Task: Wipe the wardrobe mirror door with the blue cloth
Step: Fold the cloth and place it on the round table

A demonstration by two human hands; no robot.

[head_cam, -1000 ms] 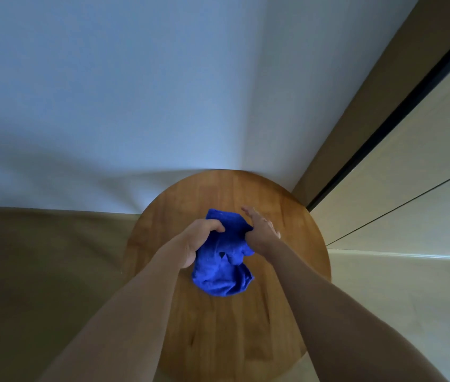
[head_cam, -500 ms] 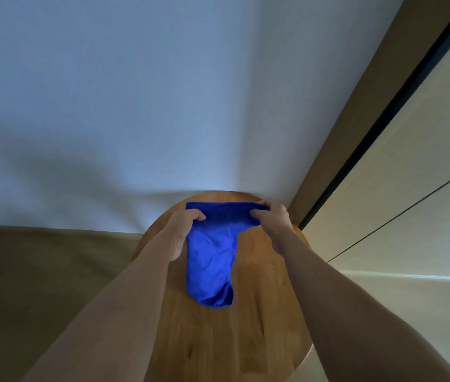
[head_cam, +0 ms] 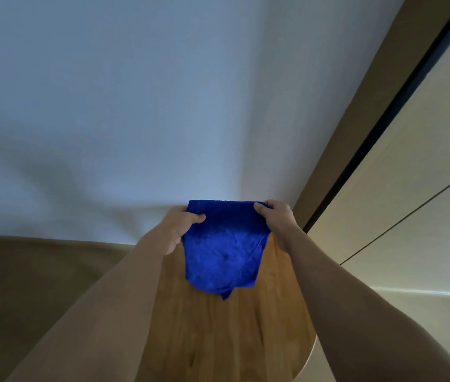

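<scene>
1. Both hands are up on the blue cloth, which hangs spread out above the round wooden table.
2. The left hand grasps the cloth's upper left corner, thumb curled over the front of the fabric, fingers tucked behind it.
3. The right hand grips the upper right corner the same way, thumb on the front and fingers wrapped round the edge.
4. Between the two hands the top edge of the cloth runs straight and taut; below that it drapes down to a loose point over the table's far half. Whether that lower tip touches the wood, I cannot tell.
5. Beyond the table stands a plain white wall.
6. To the right of the table rises a tan upright panel with a dark strip along it, then pale cabinet fronts.
7. Left of the table lies the brownish floor.
</scene>
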